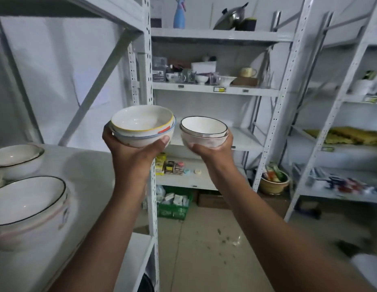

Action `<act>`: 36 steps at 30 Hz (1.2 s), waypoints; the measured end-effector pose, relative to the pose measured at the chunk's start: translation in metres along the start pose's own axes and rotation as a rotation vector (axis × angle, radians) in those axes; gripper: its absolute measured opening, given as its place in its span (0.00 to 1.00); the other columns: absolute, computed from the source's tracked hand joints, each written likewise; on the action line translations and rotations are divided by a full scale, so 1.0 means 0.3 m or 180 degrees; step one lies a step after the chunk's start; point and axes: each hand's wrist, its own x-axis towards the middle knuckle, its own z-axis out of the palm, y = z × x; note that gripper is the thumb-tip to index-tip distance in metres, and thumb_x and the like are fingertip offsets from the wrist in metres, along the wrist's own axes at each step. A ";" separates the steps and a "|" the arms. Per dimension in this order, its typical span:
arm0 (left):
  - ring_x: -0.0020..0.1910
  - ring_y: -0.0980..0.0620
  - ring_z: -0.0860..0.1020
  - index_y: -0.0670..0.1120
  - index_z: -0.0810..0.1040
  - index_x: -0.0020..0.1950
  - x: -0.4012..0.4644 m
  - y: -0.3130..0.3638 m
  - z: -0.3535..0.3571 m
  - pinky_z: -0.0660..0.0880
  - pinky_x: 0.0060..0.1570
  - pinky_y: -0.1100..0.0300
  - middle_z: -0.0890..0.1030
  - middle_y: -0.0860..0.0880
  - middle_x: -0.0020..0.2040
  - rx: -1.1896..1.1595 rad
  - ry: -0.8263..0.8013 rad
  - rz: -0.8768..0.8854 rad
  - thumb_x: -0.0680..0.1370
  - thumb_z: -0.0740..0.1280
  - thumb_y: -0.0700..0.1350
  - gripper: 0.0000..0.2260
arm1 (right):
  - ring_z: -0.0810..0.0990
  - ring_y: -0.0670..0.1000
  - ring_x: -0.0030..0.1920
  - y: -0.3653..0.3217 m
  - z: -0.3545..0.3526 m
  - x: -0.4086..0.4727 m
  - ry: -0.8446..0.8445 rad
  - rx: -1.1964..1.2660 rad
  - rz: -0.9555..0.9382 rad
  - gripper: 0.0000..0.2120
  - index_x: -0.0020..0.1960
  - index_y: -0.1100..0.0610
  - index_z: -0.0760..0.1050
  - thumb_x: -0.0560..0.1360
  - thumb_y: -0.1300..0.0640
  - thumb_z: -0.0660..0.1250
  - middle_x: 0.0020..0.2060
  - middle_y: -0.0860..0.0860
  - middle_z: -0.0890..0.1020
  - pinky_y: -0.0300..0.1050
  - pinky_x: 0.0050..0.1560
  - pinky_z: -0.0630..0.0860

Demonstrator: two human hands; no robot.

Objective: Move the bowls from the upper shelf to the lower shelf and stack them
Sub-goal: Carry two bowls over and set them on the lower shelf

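The left hand (pixel 132 152) cups a stack (pixel 142 126) of nested bowls from below, fingers curled round its left side and thumb pressed on its right wall; the top bowl has a yellow rim, and blue rims show beneath it. The right hand (pixel 213 151) grips a smaller pair (pixel 204 131) of nested bowls with dark rims, thumb on the left wall and fingers wrapped round the right. Both loads are held up in the air, just beside each other but apart, off the front right corner of the near shelf (pixel 88 165). On that shelf, at its left edge, sit two more stacks: a dark-rimmed one (pixel 29 207) nearest the front, another (pixel 17 159) behind it
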 end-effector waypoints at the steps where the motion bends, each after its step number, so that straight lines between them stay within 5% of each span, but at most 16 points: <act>1: 0.62 0.61 0.76 0.50 0.63 0.69 -0.014 -0.012 0.027 0.77 0.62 0.53 0.73 0.54 0.66 -0.0028 -0.0038 -0.0029 0.54 0.83 0.49 0.48 | 0.77 0.57 0.64 0.006 -0.028 0.007 0.0042 -0.0035 -0.0034 0.51 0.73 0.53 0.58 0.59 0.67 0.81 0.65 0.56 0.75 0.59 0.61 0.79; 5: 0.62 0.57 0.77 0.47 0.62 0.71 -0.054 -0.069 0.128 0.81 0.51 0.58 0.72 0.49 0.68 -0.0284 -0.0137 -0.0215 0.54 0.82 0.47 0.50 | 0.78 0.58 0.64 0.032 -0.120 0.050 0.0188 -0.0099 -0.0108 0.49 0.73 0.56 0.59 0.60 0.69 0.81 0.65 0.58 0.77 0.57 0.60 0.80; 8: 0.68 0.52 0.73 0.46 0.61 0.71 -0.063 -0.132 0.196 0.75 0.65 0.50 0.71 0.47 0.70 -0.0243 -0.0281 -0.0197 0.55 0.82 0.49 0.50 | 0.81 0.55 0.60 0.056 -0.171 0.092 0.0348 -0.0343 -0.0148 0.46 0.72 0.55 0.62 0.61 0.67 0.82 0.63 0.57 0.79 0.40 0.44 0.81; 10: 0.68 0.52 0.73 0.46 0.63 0.71 -0.057 -0.180 0.240 0.72 0.68 0.46 0.71 0.48 0.69 -0.0224 -0.0318 -0.0240 0.55 0.82 0.50 0.49 | 0.81 0.55 0.58 0.080 -0.202 0.131 0.0449 -0.0386 -0.0145 0.47 0.72 0.54 0.61 0.61 0.66 0.82 0.63 0.57 0.79 0.40 0.38 0.80; 13: 0.68 0.51 0.73 0.45 0.64 0.72 -0.038 -0.263 0.313 0.71 0.68 0.44 0.72 0.47 0.69 -0.0214 -0.0317 -0.0311 0.54 0.82 0.50 0.50 | 0.79 0.57 0.58 0.117 -0.262 0.209 0.0596 -0.0333 -0.0155 0.51 0.74 0.53 0.58 0.58 0.62 0.81 0.65 0.56 0.77 0.49 0.44 0.80; 18: 0.68 0.52 0.74 0.45 0.63 0.72 0.020 -0.406 0.455 0.71 0.67 0.42 0.73 0.49 0.69 -0.0193 -0.0357 -0.0432 0.55 0.81 0.48 0.49 | 0.78 0.60 0.54 0.179 -0.371 0.384 0.0567 -0.0355 -0.0184 0.52 0.74 0.50 0.57 0.57 0.60 0.82 0.65 0.56 0.76 0.38 0.37 0.76; 24: 0.67 0.53 0.75 0.49 0.64 0.72 0.119 -0.553 0.593 0.71 0.67 0.44 0.74 0.51 0.68 0.0052 -0.0374 -0.0476 0.53 0.82 0.51 0.50 | 0.77 0.53 0.65 0.243 -0.465 0.550 0.0521 -0.0230 -0.0215 0.51 0.71 0.48 0.61 0.55 0.63 0.82 0.66 0.53 0.75 0.51 0.61 0.79; 27: 0.67 0.53 0.74 0.50 0.64 0.72 0.173 -0.618 0.642 0.71 0.68 0.44 0.74 0.52 0.69 0.0141 -0.0366 -0.0401 0.53 0.82 0.52 0.50 | 0.78 0.49 0.63 0.272 -0.493 0.623 0.0484 -0.0288 -0.0232 0.45 0.63 0.38 0.63 0.55 0.63 0.82 0.64 0.50 0.76 0.37 0.50 0.80; 31: 0.67 0.53 0.74 0.50 0.64 0.72 0.247 -0.713 0.695 0.71 0.68 0.45 0.74 0.52 0.68 0.0209 -0.0380 -0.0345 0.54 0.82 0.52 0.50 | 0.79 0.39 0.57 0.316 -0.532 0.726 0.0451 -0.0369 -0.0201 0.47 0.65 0.38 0.62 0.56 0.62 0.83 0.63 0.46 0.76 0.30 0.45 0.78; 33: 0.66 0.54 0.75 0.50 0.64 0.72 0.288 -0.767 0.720 0.75 0.64 0.51 0.75 0.52 0.68 0.0187 -0.0427 -0.0333 0.54 0.82 0.51 0.49 | 0.79 0.36 0.55 0.340 -0.550 0.784 0.0396 -0.0405 -0.0176 0.48 0.69 0.42 0.61 0.59 0.63 0.83 0.63 0.46 0.76 0.29 0.45 0.78; 36: 0.57 0.62 0.79 0.48 0.64 0.72 0.355 -0.860 0.767 0.78 0.41 0.70 0.75 0.50 0.66 -0.0014 -0.0460 -0.0311 0.55 0.82 0.48 0.48 | 0.79 0.37 0.56 0.387 -0.566 0.880 0.0411 -0.0385 -0.0116 0.48 0.71 0.44 0.60 0.61 0.66 0.82 0.63 0.47 0.76 0.30 0.46 0.79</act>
